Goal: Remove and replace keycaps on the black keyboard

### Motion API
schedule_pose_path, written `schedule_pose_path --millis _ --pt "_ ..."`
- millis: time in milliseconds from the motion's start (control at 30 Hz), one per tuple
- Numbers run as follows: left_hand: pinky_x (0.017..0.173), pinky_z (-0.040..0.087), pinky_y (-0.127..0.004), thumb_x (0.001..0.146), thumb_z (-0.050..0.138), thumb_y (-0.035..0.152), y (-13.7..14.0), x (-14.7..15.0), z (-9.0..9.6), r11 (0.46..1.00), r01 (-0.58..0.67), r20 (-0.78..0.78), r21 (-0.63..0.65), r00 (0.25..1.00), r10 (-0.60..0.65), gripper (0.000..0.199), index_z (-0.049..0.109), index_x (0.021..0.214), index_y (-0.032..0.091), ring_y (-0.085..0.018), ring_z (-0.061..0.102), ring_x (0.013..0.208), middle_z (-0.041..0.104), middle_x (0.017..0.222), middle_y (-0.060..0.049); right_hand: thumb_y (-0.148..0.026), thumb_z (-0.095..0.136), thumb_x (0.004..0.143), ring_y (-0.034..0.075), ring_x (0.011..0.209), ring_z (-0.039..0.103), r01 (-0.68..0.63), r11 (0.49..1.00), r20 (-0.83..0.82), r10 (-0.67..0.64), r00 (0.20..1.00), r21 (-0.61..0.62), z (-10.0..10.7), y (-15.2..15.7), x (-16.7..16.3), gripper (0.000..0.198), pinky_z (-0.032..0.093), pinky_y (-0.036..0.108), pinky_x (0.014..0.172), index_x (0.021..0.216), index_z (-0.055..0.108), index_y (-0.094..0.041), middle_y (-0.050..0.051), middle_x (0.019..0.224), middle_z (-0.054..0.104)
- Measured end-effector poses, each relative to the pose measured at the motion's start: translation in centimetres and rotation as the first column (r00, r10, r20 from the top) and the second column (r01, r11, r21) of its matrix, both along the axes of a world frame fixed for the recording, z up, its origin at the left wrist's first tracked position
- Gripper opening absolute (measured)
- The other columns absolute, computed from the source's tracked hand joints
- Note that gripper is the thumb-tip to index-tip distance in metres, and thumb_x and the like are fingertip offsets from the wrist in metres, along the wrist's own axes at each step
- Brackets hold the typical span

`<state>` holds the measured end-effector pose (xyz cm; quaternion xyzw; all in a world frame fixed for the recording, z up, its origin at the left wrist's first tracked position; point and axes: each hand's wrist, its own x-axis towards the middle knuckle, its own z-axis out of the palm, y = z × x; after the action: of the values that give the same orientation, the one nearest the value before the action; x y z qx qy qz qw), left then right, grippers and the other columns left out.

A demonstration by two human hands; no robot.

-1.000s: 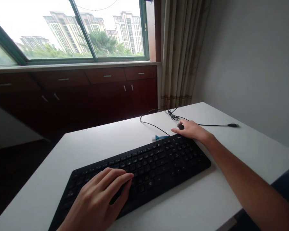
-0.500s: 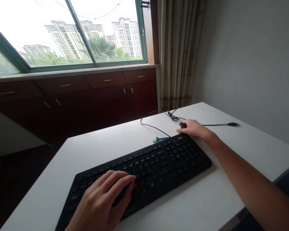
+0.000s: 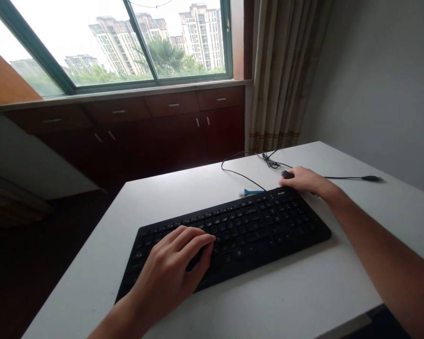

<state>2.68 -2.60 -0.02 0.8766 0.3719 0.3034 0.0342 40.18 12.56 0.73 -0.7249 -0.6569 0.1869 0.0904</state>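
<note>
A black keyboard [image 3: 257, 254] lies at a slant on the white table. Over its left half is my left hand [image 3: 178, 256], thumb and fingertips pinched together at the keys; whatever may be between them is hidden. At the keyboard's far right corner, my right hand [image 3: 302, 180] is closed around a small black object [image 3: 287, 174] with a pale, prong-like end, its kind unclear. Behind the keyboard's far edge lies a small blue-handled brush [image 3: 253, 192] with white bristles, partly hidden by the keyboard.
A bundled black cable [image 3: 269, 161] lies at the table's far edge. Its USB plug [image 3: 371, 178] rests to the right of my right hand. Beyond the white table [image 3: 155, 197] stand a dark red cabinet [image 3: 169, 141] under a window and a curtain [image 3: 286, 70].
The view has shifted, so everything appears further right and slightly higher. Both hands keep about the same places on the keyboard, and the right one still grips the small black object.
</note>
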Motion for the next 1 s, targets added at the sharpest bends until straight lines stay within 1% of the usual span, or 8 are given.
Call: schedule_pose_path --millis 167,300,500,633,767,833,900,1000 --pt "0.076 0.056 -0.031 0.095 0.062 0.010 -0.2 0.1 0.1 1.000 -0.004 0.008 -0.003 1.000 0.004 0.022 0.068 0.113 0.022 -0.018 0.065 0.086 0.071 0.101 -0.006 -0.054 0.067 0.082 0.028 0.074 0.066 0.032 0.998 0.049 -0.035 0.998 0.060 0.3 0.0 0.0 0.037 0.041 0.034 0.063 0.070 0.067 -0.019 0.012 0.075 0.072" --pt "0.076 0.055 -0.031 0.093 0.063 0.010 -0.2 0.0 0.0 1.000 -0.003 0.008 0.006 1.000 0.003 0.023 0.068 0.112 0.021 -0.018 0.064 0.086 0.071 0.101 -0.006 -0.065 0.054 0.090 0.026 0.077 0.067 0.053 0.989 0.045 -0.060 0.997 0.139 0.9 -0.3 -0.2 0.049 0.042 0.033 0.066 0.075 0.067 -0.020 0.011 0.080 0.074" --pt "0.077 0.054 -0.030 0.094 0.063 0.009 0.1 0.0 -0.2 1.000 -0.002 0.005 -0.001 1.000 0.002 0.023 0.067 0.113 0.022 -0.017 0.063 0.088 0.070 0.102 -0.005 -0.056 0.058 0.092 0.025 0.083 0.067 0.018 0.986 0.064 -0.029 0.998 0.168 1.4 -0.8 -0.1 0.037 0.043 0.031 0.069 0.084 0.068 -0.021 0.009 0.086 0.075" --pt "0.078 0.054 -0.030 0.093 0.064 0.009 0.1 0.0 -0.1 1.000 0.001 0.004 0.011 1.000 -0.001 0.023 0.067 0.113 0.021 -0.017 0.063 0.088 0.070 0.102 -0.005 -0.067 0.059 0.086 0.027 0.078 0.067 0.018 0.992 0.071 -0.027 0.997 0.125 1.5 -1.0 0.0 0.048 0.044 0.033 0.065 0.078 0.067 -0.020 0.011 0.083 0.074" --pt "0.078 0.054 -0.030 0.093 0.065 0.009 0.0 0.0 -0.1 1.000 -0.004 0.008 0.010 1.000 0.004 0.023 0.068 0.112 0.021 -0.017 0.063 0.088 0.071 0.102 -0.005 -0.087 0.055 0.075 0.031 0.078 0.068 0.036 0.999 0.127 -0.037 0.991 0.008 1.3 -0.6 -0.4 0.070 0.046 0.036 0.064 0.075 0.067 -0.018 0.017 0.087 0.074" --pt "0.078 0.054 -0.030 0.092 0.066 0.009 0.0 0.0 -0.1 1.000 -0.005 0.009 0.009 1.000 0.005 0.023 0.068 0.111 0.021 -0.017 0.063 0.088 0.071 0.102 -0.005 -0.092 0.055 0.070 0.033 0.080 0.068 0.048 0.998 0.160 -0.041 0.986 -0.038 1.3 -0.1 -0.5 0.077 0.048 0.038 0.065 0.077 0.067 -0.016 0.020 0.090 0.073" --pt "0.078 0.054 -0.030 0.091 0.066 0.008 0.1 0.0 -0.1 1.000 -0.002 0.021 0.016 1.000 0.002 0.024 0.068 0.111 0.020 -0.017 0.063 0.088 0.071 0.101 -0.005 -0.091 0.059 0.066 0.032 0.080 0.068 0.045 0.996 0.181 -0.029 0.983 -0.080 1.3 0.4 -0.5 0.076 0.048 0.038 0.066 0.076 0.067 -0.016 0.020 0.087 0.072" --pt "0.076 0.054 -0.029 0.089 0.069 0.005 0.2 0.1 0.1 0.997 0.010 0.052 0.072 0.999 -0.014 0.027 0.068 0.111 0.020 -0.015 0.063 0.084 0.072 0.098 -0.004 -0.088 0.066 0.063 0.029 0.070 0.066 0.028 0.986 0.198 0.006 0.980 -0.166 1.5 0.9 -0.5 0.070 0.047 0.037 0.063 0.071 0.064 -0.018 0.014 0.074 0.070"
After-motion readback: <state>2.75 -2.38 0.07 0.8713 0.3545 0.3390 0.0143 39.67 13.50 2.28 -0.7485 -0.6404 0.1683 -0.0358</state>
